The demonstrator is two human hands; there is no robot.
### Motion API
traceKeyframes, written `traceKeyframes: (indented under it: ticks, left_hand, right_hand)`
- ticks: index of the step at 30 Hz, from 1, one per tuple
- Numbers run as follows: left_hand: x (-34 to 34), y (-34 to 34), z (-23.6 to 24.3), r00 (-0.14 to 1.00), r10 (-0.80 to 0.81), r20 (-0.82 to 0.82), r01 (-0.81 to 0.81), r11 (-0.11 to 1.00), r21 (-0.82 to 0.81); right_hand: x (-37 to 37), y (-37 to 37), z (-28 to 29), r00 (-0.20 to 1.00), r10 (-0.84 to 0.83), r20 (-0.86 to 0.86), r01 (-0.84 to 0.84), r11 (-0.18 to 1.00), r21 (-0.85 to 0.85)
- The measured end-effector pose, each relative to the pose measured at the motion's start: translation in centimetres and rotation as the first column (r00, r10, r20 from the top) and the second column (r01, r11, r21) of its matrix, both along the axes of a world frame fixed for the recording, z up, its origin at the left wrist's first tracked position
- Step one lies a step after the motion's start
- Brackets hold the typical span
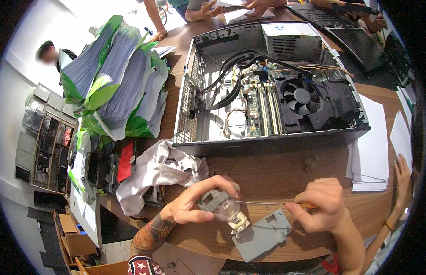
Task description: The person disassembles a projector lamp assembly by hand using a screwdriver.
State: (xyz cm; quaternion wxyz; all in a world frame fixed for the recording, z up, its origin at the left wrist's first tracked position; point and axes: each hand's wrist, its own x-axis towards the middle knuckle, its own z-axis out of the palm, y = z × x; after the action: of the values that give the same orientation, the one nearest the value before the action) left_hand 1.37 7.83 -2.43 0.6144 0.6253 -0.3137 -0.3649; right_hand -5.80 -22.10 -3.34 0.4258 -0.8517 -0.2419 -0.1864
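Note:
My left hand (194, 201) grips what looks like a projector lamp (230, 211), with a clear reflector, a grey collar and a pale base with metal brackets. Its thumb and fingers curl round the collar end. Closed round the orange handle of a screwdriver (263, 203) is my right hand (324, 205). The thin shaft points left and its tip reaches the lamp's edge; whether it touches is hard to tell. Below both hands a flat grey plate (264, 237) with notched edges lies at the table's front edge, partly behind the lamp's base.
An open desktop computer case (268, 143) with a fan (302, 96) and cables stands beyond my hands. At left are a crumpled pale cloth (160, 172) and green-wrapped paper stacks (126, 78). White sheets (369, 146) lie right. Other people's hands (402, 176) show at the right and far edges.

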Motion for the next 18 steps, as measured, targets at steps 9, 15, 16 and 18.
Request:
traceKeyframes:
  ticks: [9, 15, 16, 18]
  left_hand:
    - [0.31, -0.2, 0.24, 1.0, 0.001, -0.006, 0.0, 0.998, 0.057]
    - [0.38, -0.22, 0.05, 1.0, -0.004, 0.002, 0.004, 0.997, 0.076]
    - [0.37, -0.19, 0.0, 1.0, -0.008, 0.011, 0.007, 0.997, 0.077]
    - [0.29, -0.18, 0.07, 1.0, -0.006, 0.009, 0.005, 0.997, 0.081]
  right_hand:
    - [-0.55, 0.73, -0.15, 1.0, -0.004, -0.011, 0.004, 1.0, 0.004]
    - [-0.48, 0.87, -0.49, 1.0, -0.025, -0.003, 0.025, 1.0, -0.006]
    - [-0.47, 0.88, -0.57, 1.0, -0.027, 0.006, 0.027, 1.0, -0.012]
    - [-0.42, 0.93, -0.51, 1.0, -0.021, 0.003, 0.021, 1.0, -0.007]
